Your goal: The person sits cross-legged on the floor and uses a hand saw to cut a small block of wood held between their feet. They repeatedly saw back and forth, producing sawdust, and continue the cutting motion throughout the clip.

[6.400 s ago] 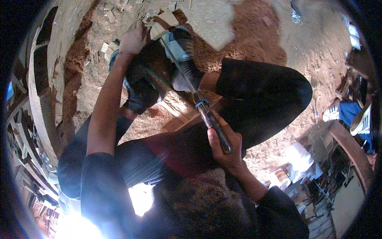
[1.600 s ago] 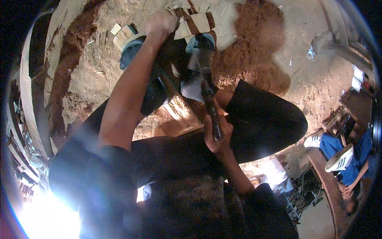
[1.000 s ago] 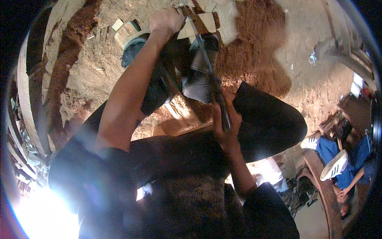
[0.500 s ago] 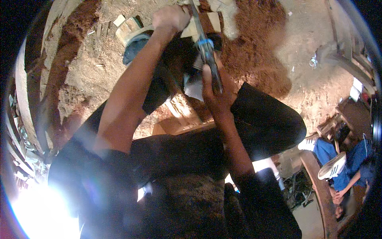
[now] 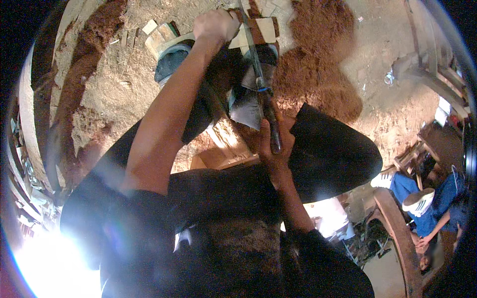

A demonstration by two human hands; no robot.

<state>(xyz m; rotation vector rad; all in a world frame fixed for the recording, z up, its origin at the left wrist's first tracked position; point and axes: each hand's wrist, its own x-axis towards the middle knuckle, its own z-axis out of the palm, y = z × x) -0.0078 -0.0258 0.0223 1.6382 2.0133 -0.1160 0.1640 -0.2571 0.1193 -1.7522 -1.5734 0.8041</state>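
Observation:
My right hand is closed round the dark handle of a long, narrow-bladed hand tool with a blue band where handle meets blade. The blade points away from me, and its far end runs out of the top of the view; its exact kind is not clear. My left hand is closed in a fist at the top, left of the blade, and what it grips is hidden. Close to the blade's far part lies a pale piece of wood. My shoes show below it, the left shoe beside my left forearm.
Reddish-brown sawdust is heaped right of the tool. Wooden offcuts lie left of my left hand. A wooden piece sits between my legs. At the far right a person in blue trousers sits beside a curved timber.
My right hand has drawn the tool back toward me, so the blue band and handle sit lower. My left hand has hardly moved. The other person's foot has shifted slightly.

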